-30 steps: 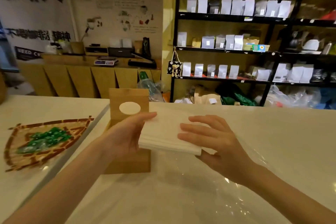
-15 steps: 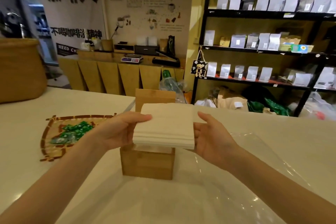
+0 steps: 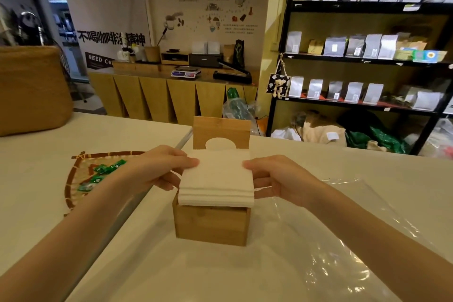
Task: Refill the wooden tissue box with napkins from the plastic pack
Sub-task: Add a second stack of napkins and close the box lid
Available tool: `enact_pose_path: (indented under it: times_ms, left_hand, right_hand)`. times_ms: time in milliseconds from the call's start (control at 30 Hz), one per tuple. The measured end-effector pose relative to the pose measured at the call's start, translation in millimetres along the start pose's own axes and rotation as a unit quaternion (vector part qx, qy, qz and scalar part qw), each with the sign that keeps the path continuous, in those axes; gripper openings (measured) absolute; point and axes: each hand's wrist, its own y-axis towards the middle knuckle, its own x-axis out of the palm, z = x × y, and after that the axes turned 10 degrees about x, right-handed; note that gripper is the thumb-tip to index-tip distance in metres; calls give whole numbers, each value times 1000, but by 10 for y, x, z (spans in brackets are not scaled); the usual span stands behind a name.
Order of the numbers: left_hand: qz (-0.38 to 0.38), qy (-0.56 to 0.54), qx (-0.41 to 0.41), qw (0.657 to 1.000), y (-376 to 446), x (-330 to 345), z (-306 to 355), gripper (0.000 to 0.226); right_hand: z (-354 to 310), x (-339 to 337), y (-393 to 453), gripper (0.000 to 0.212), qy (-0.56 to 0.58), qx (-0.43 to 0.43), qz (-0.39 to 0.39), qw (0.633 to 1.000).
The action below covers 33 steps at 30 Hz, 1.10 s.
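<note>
Now both hands, left hand [image 3: 160,169] and right hand [image 3: 277,179], pinch the napkin stack [image 3: 217,179] at its side edges, atop the open wooden tissue box [image 3: 212,225] mid-tabletop [image 3: 367,167]; clear plastic wrap [image 3: 343,240] lies rightward.

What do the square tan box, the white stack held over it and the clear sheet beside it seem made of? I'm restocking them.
Square tan box: likely bamboo or light wood, matte, with faint grain. White stack: soft paper napkins, visibly layered at the edge. Clear sheet: thin plastic film, glossy and wrinkled.
</note>
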Motion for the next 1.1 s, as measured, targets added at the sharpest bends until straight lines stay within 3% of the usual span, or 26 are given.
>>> enact_pose_path:
  times_ms: [233, 333, 433, 600, 900, 1100]
  left_hand:
    - [56, 73, 21, 996, 91, 36, 11, 17]
    - [48, 92, 14, 994, 119, 40, -20, 16]
    - [60, 112, 9, 992, 135, 60, -48, 33]
    - [89, 160, 38, 982, 160, 112, -44, 35]
    - [139, 386, 116, 905, 123, 259, -132, 22]
    - [143, 467, 108, 866, 122, 411, -178, 18]
  right_hand:
    - [-15, 45, 17, 21, -124, -24, 144, 981]
    - [4, 67, 30, 27, -125, -9, 155, 980]
    - [6, 72, 49, 45, -134, 6, 160, 978]
    - [16, 128, 50, 30, -171, -41, 165, 971]
    - [75, 212, 155, 13, -393, -166, 287, 858]
    - [119, 317, 205, 14, -486, -150, 296, 808]
